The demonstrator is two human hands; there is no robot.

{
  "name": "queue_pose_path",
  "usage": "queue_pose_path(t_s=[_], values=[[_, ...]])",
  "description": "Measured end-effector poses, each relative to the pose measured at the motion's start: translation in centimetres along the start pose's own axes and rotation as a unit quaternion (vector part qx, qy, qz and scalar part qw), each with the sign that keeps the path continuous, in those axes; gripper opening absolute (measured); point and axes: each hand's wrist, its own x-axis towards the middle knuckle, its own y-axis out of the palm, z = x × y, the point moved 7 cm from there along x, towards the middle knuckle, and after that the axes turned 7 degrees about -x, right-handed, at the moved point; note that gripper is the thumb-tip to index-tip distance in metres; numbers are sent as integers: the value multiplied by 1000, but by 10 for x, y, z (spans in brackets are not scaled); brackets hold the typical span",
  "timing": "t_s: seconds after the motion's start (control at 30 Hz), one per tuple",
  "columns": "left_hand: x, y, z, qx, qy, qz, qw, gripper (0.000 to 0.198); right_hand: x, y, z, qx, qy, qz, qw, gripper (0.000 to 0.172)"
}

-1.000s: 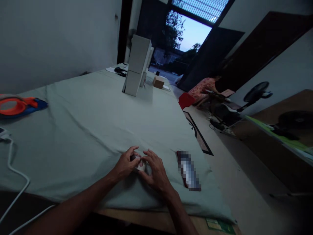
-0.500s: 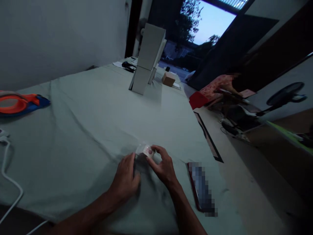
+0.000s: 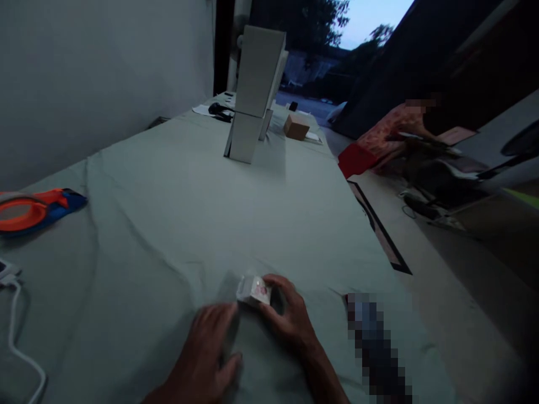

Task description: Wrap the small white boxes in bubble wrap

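Note:
A small whitish box with a reddish mark and a clear plastic part on its left side rests on the pale green cloth. The thumb and fingers of my right hand grip the box from its right side. My left hand is at the lower left of the box, somewhat blurred, its thumb apart from the fingers and nothing visible in it. Its fingertips are close to the clear part; whether they touch it cannot be told.
A phone lies at the right, an orange and blue item at the left, with a white cable below it. Tall white boxes and a brown box stand farther back. A person is beyond the table's right side.
The view has shifted, so the hands and box appear lower. My left hand has drawn back a little from the box and its thumb is spread wider. My right hand still grips the box.

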Motion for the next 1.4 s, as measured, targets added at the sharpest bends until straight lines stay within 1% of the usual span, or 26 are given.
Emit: queue_pose_path(t_s=[0.1,0.17,0.23,0.27,0.37,0.47,0.57,0.7,0.8,0.9,0.97,1.03,1.13,1.23,1.4], values=[[9,-20,7,-78,-75,-100,989,68,-3,12,15,16,-42,49,998,40],[17,-23,9,-126,-105,-110,980,71,-5,19,21,18,-59,70,996,41],[26,-22,11,-174,-128,-96,972,74,-7,23,24,12,-60,78,995,41],[29,-22,11,-194,-133,-98,967,75,-7,24,24,8,-62,80,995,41],[35,-18,7,-228,-129,-88,961,77,-9,24,27,-2,-81,81,993,42],[35,-12,3,-244,-120,-85,959,74,-12,23,30,-25,-107,68,992,42],[31,-8,4,-260,-121,-101,953,71,-16,21,34,-68,-147,45,986,41],[29,-6,5,-267,-103,-128,949,68,-19,18,44,-150,-214,-10,965,37],[28,-6,4,-257,-92,-150,950,67,-21,18,49,-178,-239,-27,954,34],[28,-5,4,-254,-100,-156,949,68,-20,14,47,-137,-229,-7,964,37],[28,-4,5,-257,-112,-155,947,68,-16,5,39,-82,-188,2,979,40],[27,-4,5,-259,-121,-157,945,67,-12,-5,30,-39,-136,4,990,37],[27,-4,6,-260,-121,-164,944,66,-7,-11,21,-19,-87,33,995,33],[27,-4,5,-259,-112,-167,945,64,-4,-6,22,-35,-79,71,994,35],[27,-5,3,-251,-98,-180,946,61,5,4,35,-93,-111,72,987,40]])
